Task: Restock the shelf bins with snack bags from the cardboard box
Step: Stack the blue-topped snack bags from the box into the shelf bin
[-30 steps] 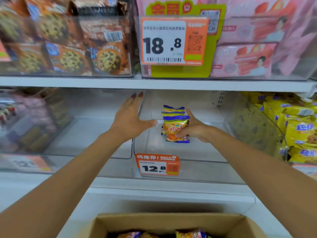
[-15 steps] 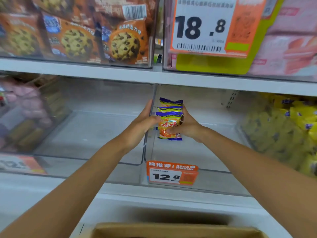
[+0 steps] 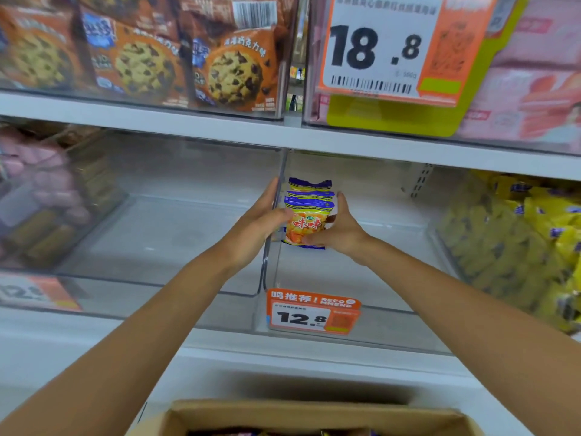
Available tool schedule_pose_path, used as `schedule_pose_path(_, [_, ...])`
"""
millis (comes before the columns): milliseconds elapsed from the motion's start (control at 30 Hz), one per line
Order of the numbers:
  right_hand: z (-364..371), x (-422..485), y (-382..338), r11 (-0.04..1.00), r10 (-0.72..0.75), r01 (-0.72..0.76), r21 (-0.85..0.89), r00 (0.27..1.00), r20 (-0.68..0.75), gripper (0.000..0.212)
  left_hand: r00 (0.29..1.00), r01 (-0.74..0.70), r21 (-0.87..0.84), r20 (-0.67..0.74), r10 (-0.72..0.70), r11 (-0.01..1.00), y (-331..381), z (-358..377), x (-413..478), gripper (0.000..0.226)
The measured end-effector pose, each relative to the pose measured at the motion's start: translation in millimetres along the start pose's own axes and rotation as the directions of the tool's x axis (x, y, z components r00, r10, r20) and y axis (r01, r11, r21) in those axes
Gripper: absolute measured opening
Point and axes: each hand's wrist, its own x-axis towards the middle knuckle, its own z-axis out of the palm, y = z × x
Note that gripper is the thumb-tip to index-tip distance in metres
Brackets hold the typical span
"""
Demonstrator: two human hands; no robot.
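Note:
Three orange snack bags (image 3: 306, 215) with blue edges stand in a row at the left side of a clear shelf bin (image 3: 386, 319) on the middle shelf. My left hand (image 3: 256, 225) presses against their left side, at the bin's left wall. My right hand (image 3: 341, 232) grips the front bag from the right, thumb up beside the row. The cardboard box (image 3: 301, 415) sits at the bottom of the view below the shelf; its contents are mostly cut off.
An orange 12.8 price tag (image 3: 312, 314) hangs on the bin's front. Left of it is a clear bin (image 3: 157, 247) with nothing visible inside. Yellow bags (image 3: 518, 243) fill the bin to the right. Cookie packs (image 3: 151, 55) and pink packs (image 3: 531, 96) sit on the shelf above.
My left hand moved from the neighbouring bin's rim onto the left side of the bags. The camera moved closer to the shelf, so the box slid lower in view.

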Motion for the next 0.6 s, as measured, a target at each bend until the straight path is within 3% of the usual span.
schedule_pose_path(67, [-2,-5,-4,0.999,-0.023,0.022,-0.029,0.999,-0.032,0.120,1.000,0.008,0.024,-0.007,-0.008,1.000,0,-1,-3,0.057])
schedule_pose_path(133, [-1,-7,-4,0.978,-0.137,0.124,-0.168,0.988,-0.066,0.115,1.000,0.013,0.075,-0.025,-0.011,0.997,1,-5,-7,0.072])
schedule_pose_path(267, [2,-11,-4,0.865,-0.210,0.180,-0.469,0.978,-0.012,0.088,0.999,-0.003,0.205,0.038,-0.005,0.979,3,-13,-22,0.083])
schedule_pose_path(600, [-1,-5,-4,0.840,-0.124,0.113,-0.531,0.992,0.016,0.095,1.000,-0.014,0.358,-0.002,0.016,0.934,13,-9,-36,0.081])
